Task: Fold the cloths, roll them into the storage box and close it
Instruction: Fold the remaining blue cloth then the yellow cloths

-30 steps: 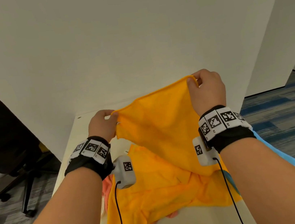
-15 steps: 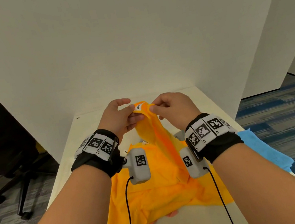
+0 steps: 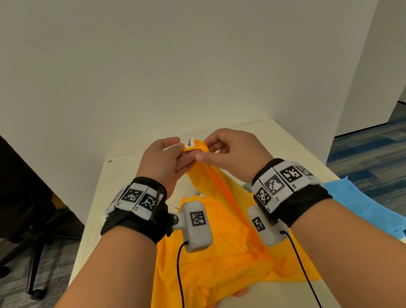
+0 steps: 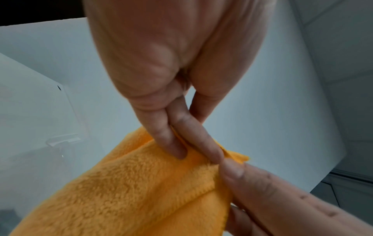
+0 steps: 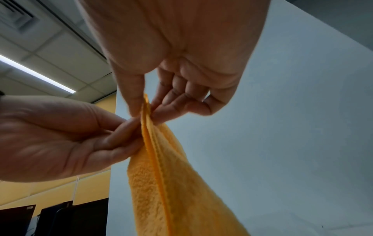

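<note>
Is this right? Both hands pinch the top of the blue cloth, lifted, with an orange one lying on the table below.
Wrong colour: the lifted cloth is orange, pinched by the left hand and right hand, as the head view shows. The blue cloth lies at the table's right edge; another orange one lies below.

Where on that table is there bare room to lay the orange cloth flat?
Bare table shows along the far edge by the white wall, beyond both hands. The near middle is crowded with heaped orange cloths; a blue cloth covers the right edge.
</note>
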A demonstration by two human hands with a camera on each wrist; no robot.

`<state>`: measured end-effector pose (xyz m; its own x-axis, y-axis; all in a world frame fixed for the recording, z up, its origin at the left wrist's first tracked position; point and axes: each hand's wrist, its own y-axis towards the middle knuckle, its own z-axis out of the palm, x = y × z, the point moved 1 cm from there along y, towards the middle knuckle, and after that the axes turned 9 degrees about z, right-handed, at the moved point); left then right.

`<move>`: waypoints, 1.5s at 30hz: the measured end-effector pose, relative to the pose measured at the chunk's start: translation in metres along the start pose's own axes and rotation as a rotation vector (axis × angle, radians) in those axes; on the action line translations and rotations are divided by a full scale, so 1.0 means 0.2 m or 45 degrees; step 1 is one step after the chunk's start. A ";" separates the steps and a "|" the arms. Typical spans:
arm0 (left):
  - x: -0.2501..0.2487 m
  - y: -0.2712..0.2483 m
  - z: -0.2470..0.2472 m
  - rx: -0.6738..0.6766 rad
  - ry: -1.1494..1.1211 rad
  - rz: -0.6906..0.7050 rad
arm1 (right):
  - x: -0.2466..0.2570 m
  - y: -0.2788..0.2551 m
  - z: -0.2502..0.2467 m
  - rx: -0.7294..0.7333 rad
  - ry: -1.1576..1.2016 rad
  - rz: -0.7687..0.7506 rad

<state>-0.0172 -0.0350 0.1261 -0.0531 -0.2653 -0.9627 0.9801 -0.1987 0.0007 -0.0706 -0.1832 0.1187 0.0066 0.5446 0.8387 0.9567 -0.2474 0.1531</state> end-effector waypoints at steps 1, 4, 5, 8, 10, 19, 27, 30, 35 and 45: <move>0.00 0.00 0.00 0.006 -0.012 -0.006 | 0.00 0.00 0.00 -0.023 -0.055 -0.016; 0.00 -0.01 0.00 0.062 -0.002 -0.019 | 0.01 0.02 -0.02 -0.128 -0.223 -0.085; 0.00 0.00 0.00 0.087 0.048 -0.011 | 0.01 0.02 -0.03 -0.160 -0.241 -0.108; 0.01 0.01 -0.02 0.149 0.339 0.026 | 0.04 0.01 -0.07 -0.271 -0.257 -0.193; 0.01 0.02 -0.04 0.210 0.622 0.061 | 0.06 0.02 -0.10 -0.342 -0.262 -0.248; 0.04 0.07 -0.07 0.293 1.308 0.230 | 0.09 0.03 -0.26 -0.590 -0.222 -0.301; -0.14 0.10 -0.07 0.113 1.249 0.898 | 0.06 0.04 -0.34 -0.836 -0.126 -0.136; -0.21 0.09 -0.06 0.084 1.133 1.069 | 0.07 0.04 -0.36 -0.889 -0.086 -0.117; -0.29 0.07 -0.05 0.016 1.030 1.190 | 0.08 0.04 -0.36 -0.912 -0.040 -0.116; -0.33 0.04 -0.07 -0.148 0.918 1.171 | 0.09 0.02 -0.37 -0.900 -0.037 -0.152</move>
<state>-0.0035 -0.0059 0.1857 0.7681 0.3390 -0.5432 0.6066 -0.1138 0.7868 -0.0885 -0.2329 0.1731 -0.0689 0.6189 0.7824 0.5344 -0.6394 0.5528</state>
